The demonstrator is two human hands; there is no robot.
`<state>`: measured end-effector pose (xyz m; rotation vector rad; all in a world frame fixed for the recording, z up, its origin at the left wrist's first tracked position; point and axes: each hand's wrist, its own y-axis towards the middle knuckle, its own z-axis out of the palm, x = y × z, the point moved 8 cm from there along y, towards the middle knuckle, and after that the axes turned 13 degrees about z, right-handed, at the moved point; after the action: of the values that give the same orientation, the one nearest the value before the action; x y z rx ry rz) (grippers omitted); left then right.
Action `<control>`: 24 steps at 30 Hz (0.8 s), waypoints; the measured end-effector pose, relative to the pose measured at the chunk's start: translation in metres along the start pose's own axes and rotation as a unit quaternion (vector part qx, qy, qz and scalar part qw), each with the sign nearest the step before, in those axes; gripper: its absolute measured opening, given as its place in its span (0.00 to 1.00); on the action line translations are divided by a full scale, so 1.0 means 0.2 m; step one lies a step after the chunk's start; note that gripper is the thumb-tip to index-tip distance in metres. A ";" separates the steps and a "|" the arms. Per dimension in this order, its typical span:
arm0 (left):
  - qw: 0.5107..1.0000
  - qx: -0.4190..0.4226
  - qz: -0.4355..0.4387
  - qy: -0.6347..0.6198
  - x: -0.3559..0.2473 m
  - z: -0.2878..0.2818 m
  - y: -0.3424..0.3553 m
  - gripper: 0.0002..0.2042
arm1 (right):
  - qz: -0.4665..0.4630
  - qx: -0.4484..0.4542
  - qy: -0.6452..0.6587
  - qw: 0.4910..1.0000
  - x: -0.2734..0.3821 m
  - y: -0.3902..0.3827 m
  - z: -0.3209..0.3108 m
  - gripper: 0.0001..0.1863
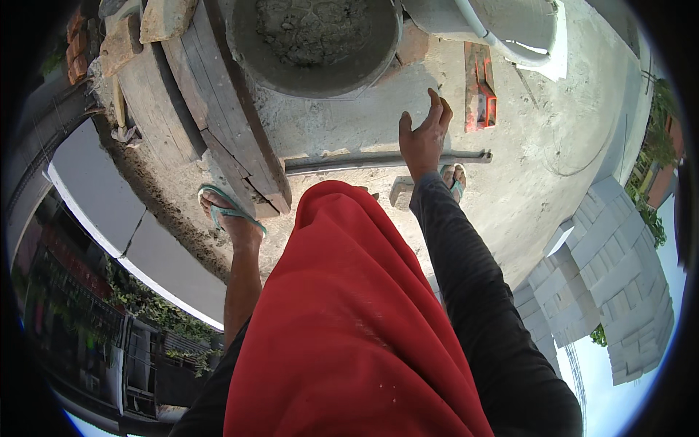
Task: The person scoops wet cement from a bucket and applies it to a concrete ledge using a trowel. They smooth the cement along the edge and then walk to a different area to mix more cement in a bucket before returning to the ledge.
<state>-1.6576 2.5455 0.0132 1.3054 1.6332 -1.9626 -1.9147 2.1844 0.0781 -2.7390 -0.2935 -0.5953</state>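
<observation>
My right hand (424, 140) reaches out over the concrete floor with its thumb apart from the fingers, and nothing is in it. Beneath and beside the hand lies a long metal bar (349, 164). To its right on the floor is a flat, worn board with a bright red-orange part (481, 87); its exact kind I cannot make out. Ahead stands a round grey tub (320, 89) holding wet grey mortar (313, 33). My left hand does not show.
Wooden beams (218, 95) with stones (166, 18) on them lie at the left, beside a pale wall top (102, 182). A pale container (502, 22) stands far right. A small block (401, 193) lies between my sandalled feet. Stacked light blocks (611, 269) rise at the right.
</observation>
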 end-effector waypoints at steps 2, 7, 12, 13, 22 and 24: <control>0.996 -0.022 -0.071 -0.047 0.11 -0.14 0.03 0.42 | -0.113 -0.006 -0.102 0.988 0.00 0.25 0.05 0.40; 0.988 0.005 -0.125 -0.091 0.35 -0.09 0.03 0.43 | -0.264 0.059 -0.410 0.871 -0.01 0.47 0.17 0.40; 0.995 -0.013 -0.071 -0.071 0.36 -0.06 0.05 0.44 | -0.102 0.183 -0.377 0.902 -0.24 0.38 0.42 0.40; 0.996 -0.034 -0.055 -0.060 0.32 -0.05 0.03 0.43 | -0.113 0.155 -0.377 0.906 -0.23 0.36 0.42 0.38; 0.986 0.004 -0.096 -0.139 0.13 0.04 0.02 0.42 | -0.168 0.199 -0.234 0.937 -0.16 0.23 0.32 0.51; 0.983 -0.016 -0.110 -0.146 0.21 -0.10 0.04 0.42 | -0.124 0.223 -0.139 0.957 -0.07 0.03 0.32 0.52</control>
<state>-1.6664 2.5736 -0.0230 0.8046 1.7094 -2.1218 -1.9017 2.1990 0.0141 -2.3511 -0.7489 -0.1641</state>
